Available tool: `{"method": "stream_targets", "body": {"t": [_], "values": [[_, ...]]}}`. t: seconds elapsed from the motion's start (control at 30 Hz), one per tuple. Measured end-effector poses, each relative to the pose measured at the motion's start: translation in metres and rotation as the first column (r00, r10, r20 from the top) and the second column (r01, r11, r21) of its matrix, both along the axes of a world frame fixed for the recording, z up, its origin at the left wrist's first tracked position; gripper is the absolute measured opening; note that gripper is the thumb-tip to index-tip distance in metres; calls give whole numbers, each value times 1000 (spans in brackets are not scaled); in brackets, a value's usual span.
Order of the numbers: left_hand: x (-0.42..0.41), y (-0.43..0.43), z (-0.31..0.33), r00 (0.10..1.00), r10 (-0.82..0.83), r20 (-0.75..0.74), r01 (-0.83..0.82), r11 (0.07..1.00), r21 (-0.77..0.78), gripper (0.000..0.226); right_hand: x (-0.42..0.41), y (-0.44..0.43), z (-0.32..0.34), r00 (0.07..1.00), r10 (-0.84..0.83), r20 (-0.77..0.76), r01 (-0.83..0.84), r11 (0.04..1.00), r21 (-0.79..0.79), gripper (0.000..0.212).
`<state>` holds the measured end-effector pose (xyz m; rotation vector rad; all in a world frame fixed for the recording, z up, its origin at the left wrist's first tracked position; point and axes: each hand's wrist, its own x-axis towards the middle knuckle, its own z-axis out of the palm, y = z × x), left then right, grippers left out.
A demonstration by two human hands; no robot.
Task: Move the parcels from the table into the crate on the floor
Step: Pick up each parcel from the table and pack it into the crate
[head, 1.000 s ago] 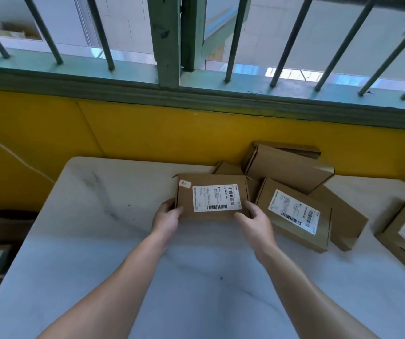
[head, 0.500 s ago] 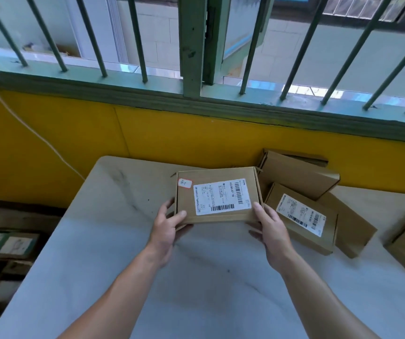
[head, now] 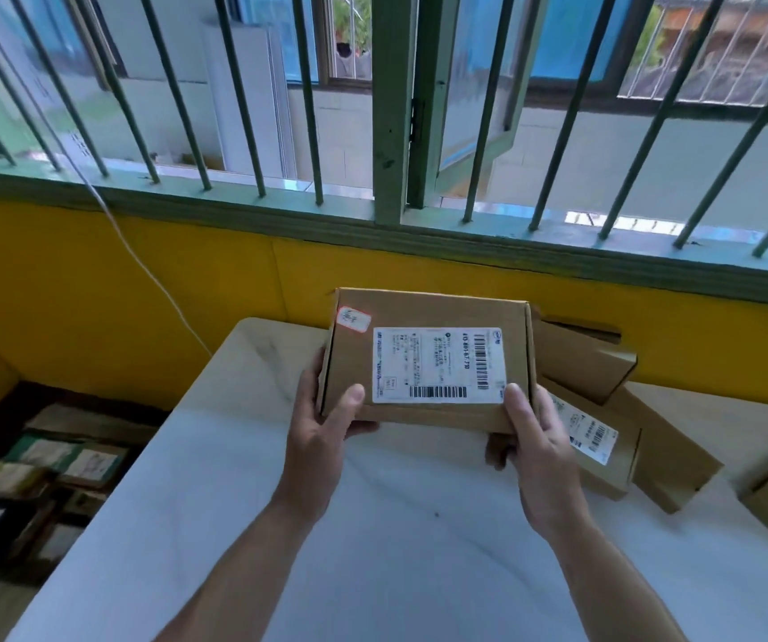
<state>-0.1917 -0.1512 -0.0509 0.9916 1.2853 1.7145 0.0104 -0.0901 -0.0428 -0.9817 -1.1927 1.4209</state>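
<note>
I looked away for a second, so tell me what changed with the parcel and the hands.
The labelled parcel has come up off the table. A second ago it lay flat with the left hand and right hand at its ends; now both grip it, thumbs on top. The other parcels stayed piled on the right.

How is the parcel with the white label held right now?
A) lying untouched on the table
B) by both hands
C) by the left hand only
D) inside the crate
B: the left hand and right hand each grip a near corner of the parcel, thumbs on top.
</note>
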Motion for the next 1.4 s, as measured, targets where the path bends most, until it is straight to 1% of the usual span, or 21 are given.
{"method": "stream_targets", "body": {"t": [0.03,0.1,0.2,0.33,0.47,0.57,0.7,0.77,0.83,0.9,1.0,1.1,1.17,1.2,1.3,1.4], "values": [[4,-6,7,999,28,-21,-27,998,48,48,1,-5,8,1000,-5,-15,5,999,41,16],[10,-16,20,997,69,-24,-65,989,135,50,3,-16,25,998,-8,-59,15,993,117,9],[18,-30,41,994,99,36,-105,964,243,52,8,-32,45,991,10,-131,19,975,220,13],[27,-43,61,986,140,87,-161,927,339,55,12,-48,66,982,19,-189,36,957,287,16],[32,-50,73,986,157,62,-169,907,387,61,15,-58,80,977,34,-211,38,944,328,16],[34,-54,75,985,166,52,-173,901,397,65,17,-62,82,977,23,-214,52,939,339,21],[37,-64,72,979,199,53,-204,902,381,62,17,-67,78,974,41,-221,38,940,340,22],[35,-74,67,969,238,60,-243,902,356,56,12,-69,70,972,67,-226,9,946,323,17],[28,-88,60,954,298,41,-296,908,297,52,1,-71,60,971,101,-218,-32,954,297,16],[15,-103,51,938,348,-8,-340,921,191,51,-16,-74,49,973,138,-183,-85,959,269,16],[-14,-130,38,924,373,-79,-375,927,-6,46,-49,-83,32,971,226,-78,-209,961,184,17],[-47,-163,25,903,430,-20,-428,890,-157,44,-87,-94,17,943,332,-16,-330,941,73,22],[-66,-186,17,890,453,57,-431,875,-219,43,-115,-102,6,921,388,28,-389,921,18,28],[-76,-198,13,879,469,83,-439,866,-237,42,-129,-107,1,910,412,41,-413,911,0,27],[-110,-233,3,835,544,86,-505,819,-273,38,-175,-128,-14,870,488,61,-488,873,-25,20],[-153,-272,-9,786,613,76,-562,761,-324,44,-230,-154,-27,824,557,107,-556,830,-45,19]]}}
